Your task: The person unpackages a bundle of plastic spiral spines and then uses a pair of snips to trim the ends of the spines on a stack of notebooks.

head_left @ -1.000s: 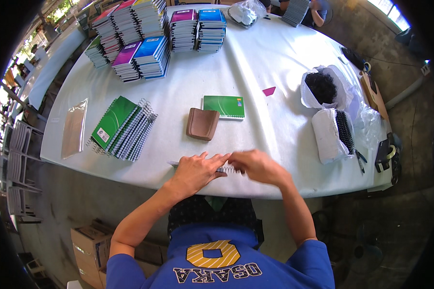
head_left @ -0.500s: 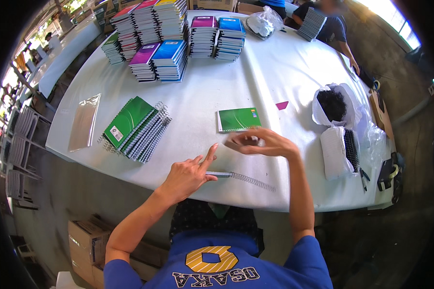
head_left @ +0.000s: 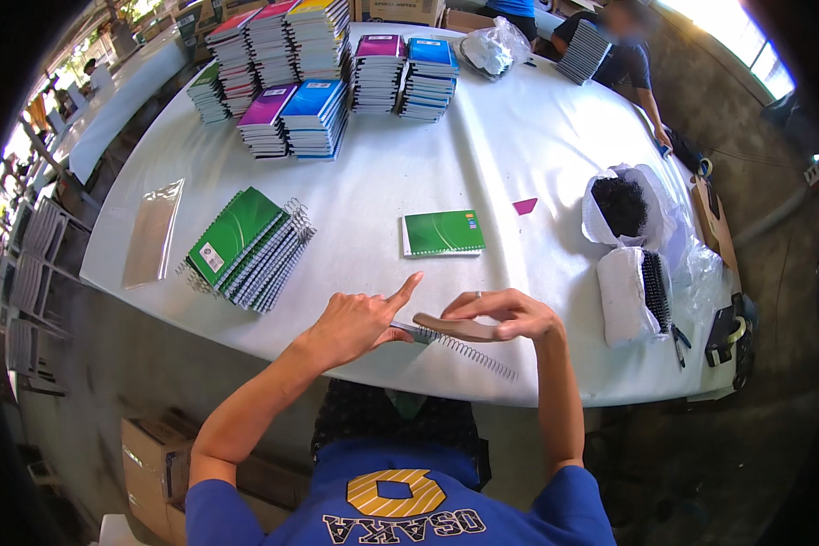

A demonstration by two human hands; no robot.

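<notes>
My left hand (head_left: 350, 323) grips a notebook (head_left: 409, 331) seen nearly edge-on and mostly hidden by the hand. Its thumb lies under the notebook and its index finger points away. A thin wire spiral coil (head_left: 479, 357) trails from the notebook's right end toward the table's near edge. Over the start of that coil, my right hand (head_left: 491, 315) is held with its fingers stretched out, close to or touching the wire. Beyond both hands, a green spiral notebook (head_left: 443, 233) lies flat. To the left sits a fanned pile of green notebooks (head_left: 246, 246) with loose wire coils sticking out.
Tall stacks of coloured notebooks (head_left: 314, 107) stand at the far left. On the right are a bag of black coils (head_left: 621, 206), a white-wrapped bundle (head_left: 630, 296) and pliers (head_left: 681, 346). A clear plastic sheet (head_left: 153, 235) lies left. Another person (head_left: 623, 55) works at the far right.
My right hand has come down and nearer, from above the table to the start of the wire coil, its fingers now straighter. My left hand keeps its grip on the notebook.
</notes>
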